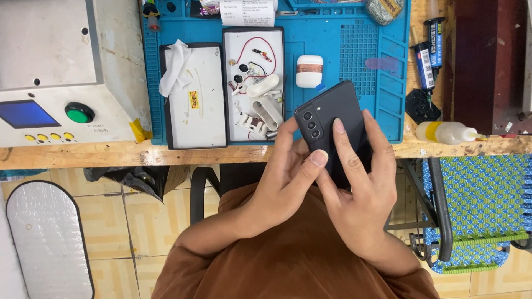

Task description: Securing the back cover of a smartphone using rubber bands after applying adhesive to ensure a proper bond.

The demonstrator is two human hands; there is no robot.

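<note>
A black smartphone (335, 119) is held back side up, its three camera lenses showing, above the front edge of the wooden bench (83, 155). My right hand (360, 194) cradles it from below and the right, with the index finger lying along the back. My left hand (288, 177) grips its lower left side, thumb pressed on the back cover near the lenses.
A blue work mat (354, 50) carries two white trays; one tray (230, 83) holds earbud parts and wires, the other tray (210, 127) a tissue. A white earbud case (308, 71), a glue bottle (446, 132), syringes (428, 61) and a grey machine (55, 72) are around.
</note>
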